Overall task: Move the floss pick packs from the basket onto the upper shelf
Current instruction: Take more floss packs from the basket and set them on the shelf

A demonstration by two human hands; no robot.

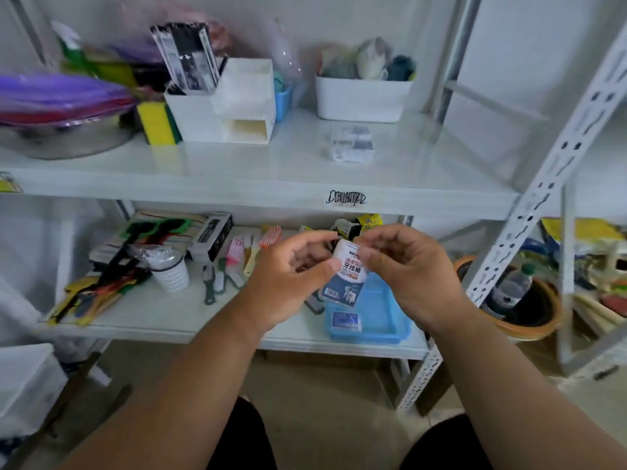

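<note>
Lower shelf (163,320), blue basket (390,320) holding one floss pick pack (346,321), both hands (288,283) gripping another pack (347,271)

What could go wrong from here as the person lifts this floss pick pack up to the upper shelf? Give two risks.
1. Both the left hand and the right hand only pinch the floss pick pack near its top, so it may slip back toward the blue basket.
2. A clear pack already lies on the upper shelf; the new one could knock it.

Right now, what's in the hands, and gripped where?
One floss pick pack, held above the blue basket: left hand pinches its left edge, right hand pinches its upper right corner.
</note>
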